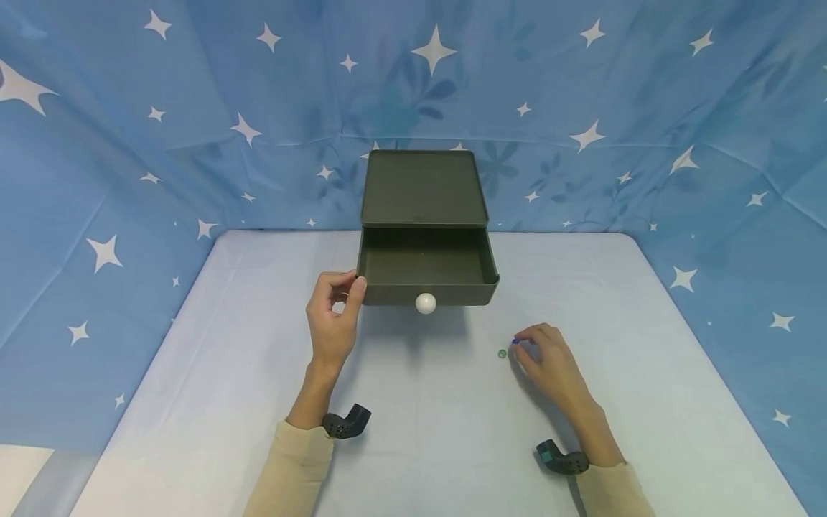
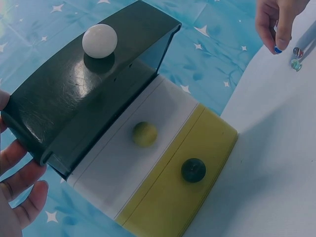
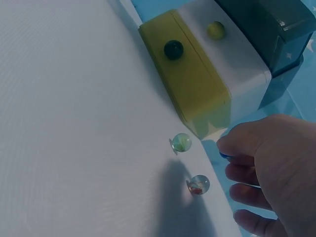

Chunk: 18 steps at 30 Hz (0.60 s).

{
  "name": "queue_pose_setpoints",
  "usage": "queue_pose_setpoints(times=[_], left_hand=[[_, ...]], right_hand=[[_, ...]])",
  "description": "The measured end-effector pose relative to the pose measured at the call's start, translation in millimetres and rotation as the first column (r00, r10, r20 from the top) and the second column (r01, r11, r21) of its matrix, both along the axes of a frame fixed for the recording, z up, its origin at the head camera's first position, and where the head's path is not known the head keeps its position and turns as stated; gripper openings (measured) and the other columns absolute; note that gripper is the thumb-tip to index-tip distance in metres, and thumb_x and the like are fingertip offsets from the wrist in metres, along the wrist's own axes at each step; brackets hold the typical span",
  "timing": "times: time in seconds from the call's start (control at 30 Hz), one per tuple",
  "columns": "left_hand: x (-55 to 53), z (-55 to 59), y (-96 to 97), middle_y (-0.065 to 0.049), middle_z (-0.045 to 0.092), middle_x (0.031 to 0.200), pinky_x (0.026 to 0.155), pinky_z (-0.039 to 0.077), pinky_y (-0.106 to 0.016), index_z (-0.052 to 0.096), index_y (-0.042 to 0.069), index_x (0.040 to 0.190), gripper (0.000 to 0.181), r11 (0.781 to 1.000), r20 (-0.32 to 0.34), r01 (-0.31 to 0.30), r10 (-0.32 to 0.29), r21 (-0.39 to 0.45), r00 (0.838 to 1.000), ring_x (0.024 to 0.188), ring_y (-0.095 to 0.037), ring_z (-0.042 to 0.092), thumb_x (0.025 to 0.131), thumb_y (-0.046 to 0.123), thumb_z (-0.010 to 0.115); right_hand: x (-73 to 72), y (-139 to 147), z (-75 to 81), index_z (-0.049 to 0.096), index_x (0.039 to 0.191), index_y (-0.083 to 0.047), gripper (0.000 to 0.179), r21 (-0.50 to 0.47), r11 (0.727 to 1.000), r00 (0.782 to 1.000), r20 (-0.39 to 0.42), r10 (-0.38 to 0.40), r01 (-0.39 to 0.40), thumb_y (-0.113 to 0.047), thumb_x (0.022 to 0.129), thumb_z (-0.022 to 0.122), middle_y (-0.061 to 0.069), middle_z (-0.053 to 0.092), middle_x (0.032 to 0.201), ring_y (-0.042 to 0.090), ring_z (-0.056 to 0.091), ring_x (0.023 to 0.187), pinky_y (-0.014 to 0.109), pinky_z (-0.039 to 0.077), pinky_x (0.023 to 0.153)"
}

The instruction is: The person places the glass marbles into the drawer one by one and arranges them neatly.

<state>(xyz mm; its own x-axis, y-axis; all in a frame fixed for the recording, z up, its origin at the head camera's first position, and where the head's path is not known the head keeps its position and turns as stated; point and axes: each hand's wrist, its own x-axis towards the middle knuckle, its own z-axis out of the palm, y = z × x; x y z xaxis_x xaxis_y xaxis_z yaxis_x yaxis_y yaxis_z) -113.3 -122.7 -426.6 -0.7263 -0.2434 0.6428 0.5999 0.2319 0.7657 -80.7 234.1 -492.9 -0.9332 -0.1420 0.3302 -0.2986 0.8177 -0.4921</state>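
Note:
A small chest of drawers has its dark green top drawer (image 1: 388, 295) pulled out, with a white round knob (image 1: 426, 304) on the front. The thumb and fingers of my left hand (image 1: 331, 319) grip that drawer at its left front corner. To the right, my right hand (image 1: 552, 362) pinches a small blue marble (image 1: 515, 342) between thumb and forefinger, above the table. Beside it on the white surface lie a clear marble with green inside (image 3: 182, 142) and another with red inside (image 3: 199, 184). The red one is hidden by my right hand in the head view.
Under the open drawer, the wrist views show a white drawer (image 2: 118, 143) with a yellow knob and a yellow drawer (image 2: 163, 197) with a dark knob. The white table (image 1: 413, 445) ends at a blue star-patterned cloth (image 1: 194, 143) behind and at the sides.

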Motion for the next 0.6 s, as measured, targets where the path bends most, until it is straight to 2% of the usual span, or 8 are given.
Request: queue_pose_setpoints(times=[0.17,0.33,0.6], left_hand=[[0.7,0.3,-0.1,-0.016,0.065,0.096,0.075,0.048,-0.018,0.063,-0.005,0.107,0.018,1.0,0.002,0.002,-0.002,-0.004,1.0,0.087,-0.006,0.061,0.093,0.006,0.065],[0.5,-0.2,-0.4,-0.017,0.065,0.095,0.075,0.048,-0.018,0.063,-0.005,0.107,0.019,1.0,-0.002,0.003,-0.003,-0.003,1.0,0.087,-0.006,0.061,0.093,0.007,0.065],[-0.1,-0.1,-1.0,-0.017,0.065,0.094,0.074,0.048,-0.019,0.063,-0.005,0.107,0.019,1.0,-0.012,0.012,-0.012,0.0,1.0,0.086,-0.006,0.06,0.093,0.007,0.065]], right_hand=[[0.2,-2,4.0,0.07,0.101,-0.003,0.014,-0.007,1.0,1.0,-0.028,0.001,-0.001,-0.007,0.087,0.073,0.01,0.067,0.104,0.027,0.06,0.097,0.047,0.052,0.083],[-2.1,-3,8.7,0.07,0.099,-0.003,0.015,-0.009,1.0,0.994,-0.106,0.02,-0.021,-0.004,0.085,0.074,0.01,0.067,0.1,0.027,0.061,0.094,0.045,0.051,0.08],[-5.4,-7,22.8,0.069,0.099,-0.005,0.016,-0.037,0.998,0.982,-0.187,0.037,-0.044,-0.008,0.084,0.076,0.009,0.067,0.099,0.024,0.06,0.093,0.033,0.047,0.081]])
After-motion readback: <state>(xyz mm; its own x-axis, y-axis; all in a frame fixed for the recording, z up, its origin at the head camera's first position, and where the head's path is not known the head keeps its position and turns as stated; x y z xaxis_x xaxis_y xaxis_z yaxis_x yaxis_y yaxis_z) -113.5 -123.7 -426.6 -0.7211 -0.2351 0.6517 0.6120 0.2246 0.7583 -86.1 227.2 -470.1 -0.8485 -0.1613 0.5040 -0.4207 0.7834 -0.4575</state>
